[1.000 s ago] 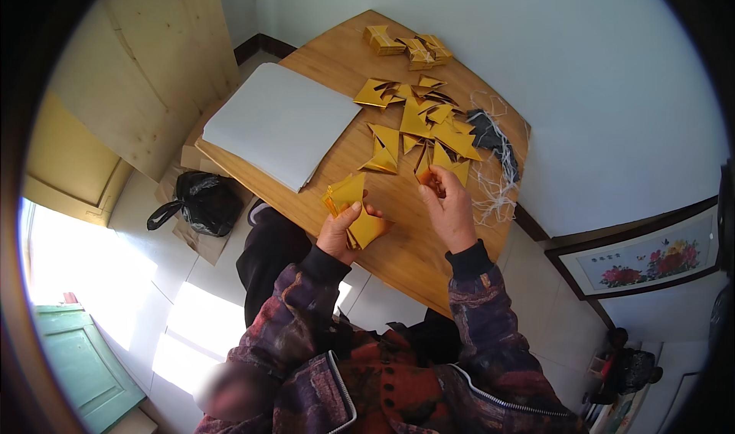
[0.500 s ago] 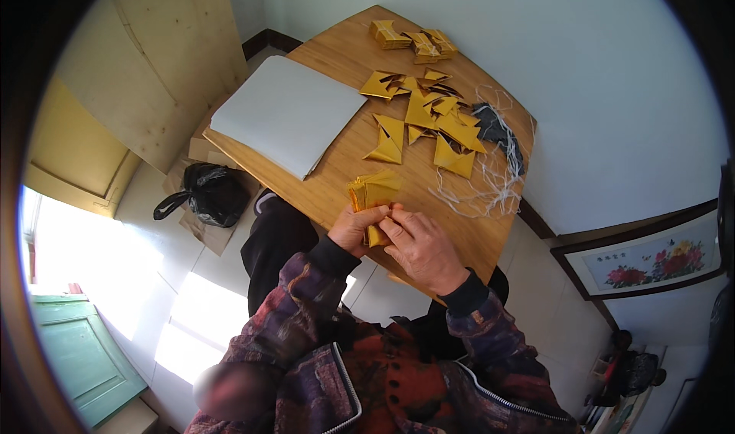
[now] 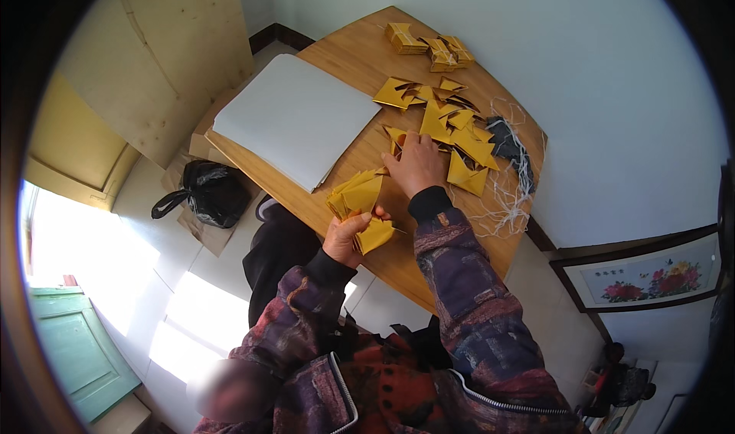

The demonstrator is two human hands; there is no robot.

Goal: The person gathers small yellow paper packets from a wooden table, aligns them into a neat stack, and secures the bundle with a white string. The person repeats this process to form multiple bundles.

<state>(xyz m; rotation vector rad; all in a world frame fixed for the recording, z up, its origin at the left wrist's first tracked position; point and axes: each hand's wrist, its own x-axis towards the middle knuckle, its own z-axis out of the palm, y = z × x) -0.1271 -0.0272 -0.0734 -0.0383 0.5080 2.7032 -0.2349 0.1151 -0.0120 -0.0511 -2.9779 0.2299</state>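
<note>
My left hand [image 3: 344, 239] is closed around a fanned stack of folded gold paper pieces [image 3: 357, 195] just over the table's near edge. The stack's layers spread at the top, and more gold paper shows below my thumb. My right hand [image 3: 418, 166] is over the near left side of a loose pile of folded gold papers [image 3: 435, 120]. Its thumb and fingers close on one gold piece [image 3: 396, 135], which they partly cover.
A thick stack of white sheets [image 3: 295, 112] lies on the left of the wooden table [image 3: 348, 47]. Tied gold bundles [image 3: 406, 39] sit at the far end. White strings [image 3: 509, 212] and a dark grey cloth [image 3: 501, 137] lie right. A black plastic bag [image 3: 210, 195] rests on the floor.
My right hand has left the stack in my left hand and moved forward to the loose pile. My left hand still holds the stack, now more fanned and slightly further left.
</note>
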